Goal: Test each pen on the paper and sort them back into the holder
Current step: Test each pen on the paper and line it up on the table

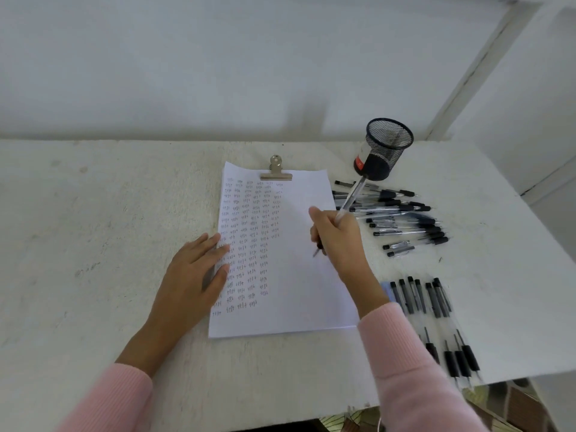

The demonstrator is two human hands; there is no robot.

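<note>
Left hand (pixel 193 275): laid palm down across the left edge of the paper (pixel 293 291), fingers straight and slightly spread, pressing the sheet to the table (pixel 93 213); forearm entering from below the paper.

Right hand (pixel 339 238): over the blank right half of the paper, fingers curled round a pen (pixel 350 198) in a writing grip; barrel slanted up and away, tip down at the sheet, contact not discernible.

Holder (pixel 385 149): standing beyond the paper's top right corner.

Clip (pixel 276 173): on the paper's top edge.

Loose pens (pixel 402 219): heaped just right of the paper.

Further pens (pixel 436 322): in a row off the paper's lower right corner.
</note>
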